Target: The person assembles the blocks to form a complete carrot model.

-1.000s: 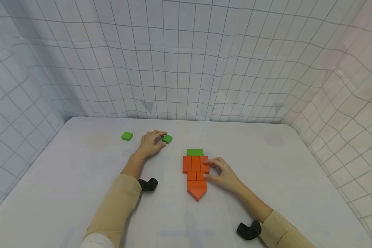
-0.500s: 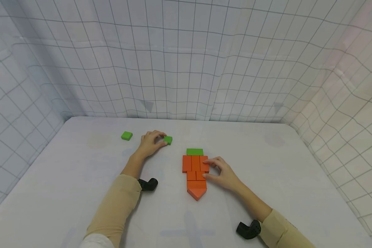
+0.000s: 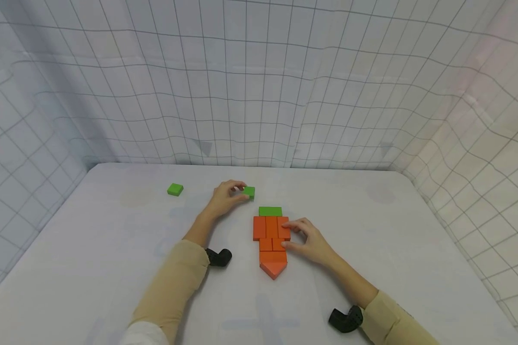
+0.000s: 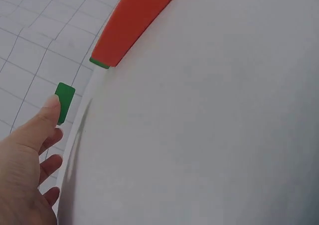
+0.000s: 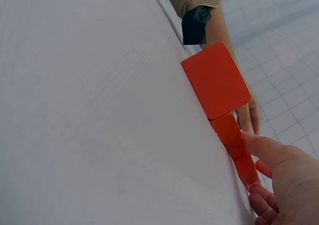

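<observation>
My left hand (image 3: 226,197) pinches a small green block (image 3: 249,192) between thumb and fingers, behind and left of the orange block arrangement. In the left wrist view the thumb lies against this green block (image 4: 65,103). Orange blocks (image 3: 271,227) lie fitted together on the table, with a pointed orange block (image 3: 274,269) at the near end and a long green block (image 3: 270,211) at the far end. Thumb and index fingertip of my right hand (image 3: 310,242) rest against the arrangement's right side, spread apart. In the right wrist view the thumb touches an orange block (image 5: 230,135).
Another small green block (image 3: 175,189) lies at the far left of the white table (image 3: 362,215). Grid-patterned white cloth (image 3: 259,96) hangs behind and at both sides. Black devices (image 3: 346,319) sit at both wrists, by the tan sleeves.
My left hand has moved to the right with the green block, nearer the far end of the orange arrangement. My right hand has stayed at the arrangement's right side.
</observation>
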A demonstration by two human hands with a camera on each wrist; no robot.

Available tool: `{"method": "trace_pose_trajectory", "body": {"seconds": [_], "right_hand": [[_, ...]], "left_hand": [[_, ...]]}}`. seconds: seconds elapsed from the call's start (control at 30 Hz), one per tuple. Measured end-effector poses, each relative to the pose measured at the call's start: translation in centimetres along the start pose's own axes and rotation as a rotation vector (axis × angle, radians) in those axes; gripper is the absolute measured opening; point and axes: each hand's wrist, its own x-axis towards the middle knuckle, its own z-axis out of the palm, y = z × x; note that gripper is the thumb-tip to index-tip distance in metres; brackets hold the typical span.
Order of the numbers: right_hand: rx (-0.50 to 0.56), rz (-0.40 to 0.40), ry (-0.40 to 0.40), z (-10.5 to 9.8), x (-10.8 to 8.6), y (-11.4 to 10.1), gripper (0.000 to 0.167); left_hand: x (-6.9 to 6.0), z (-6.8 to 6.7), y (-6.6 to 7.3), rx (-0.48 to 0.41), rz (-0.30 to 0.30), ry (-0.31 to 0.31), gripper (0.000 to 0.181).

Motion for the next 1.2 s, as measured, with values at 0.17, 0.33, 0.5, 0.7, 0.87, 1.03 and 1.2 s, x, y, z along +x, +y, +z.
{"method": "trace_pose_trajectory", "body": {"seconds": [0.17, 0.33, 0.5, 0.7, 0.87, 1.03, 1.2], "right_hand": [[0.002, 0.003, 0.002, -0.3, -0.2, -1.8, 0.043], [0.003, -0.015, -0.006, -0.8, -0.3, -2.9, 0.041], [-0.007, -0.037, -0.004, -0.2, -0.1, -0.2, 0.042], [-0.006, -0.019, -0.006, -0.3, -0.2, 0.1, 0.043], [-0.003, -0.032, -0.008, -0.4, -0.2, -0.1, 0.043], [-0.002, -0.038, -0.001, -0.4, -0.1, -0.1, 0.043], [0.006, -0.019, -0.001, -0.3, -0.1, -0.1, 0.044]], "left_hand": [[0.9, 1.1, 0.9, 0.009, -0.002, -0.048, 0.035], [1.7, 2.1, 1.8, 0.016, 0.002, -0.108, 0.035], [2.3, 3.0, 2.5, 0.043, 0.011, -0.175, 0.035], [2.9, 3.8, 3.3, 0.074, 0.019, -0.234, 0.035], [3.2, 4.3, 3.7, 0.104, 0.034, -0.276, 0.034], [3.5, 4.8, 3.9, 0.137, 0.052, -0.3, 0.033], [3.7, 5.2, 4.0, 0.171, 0.063, -0.303, 0.033]]}}
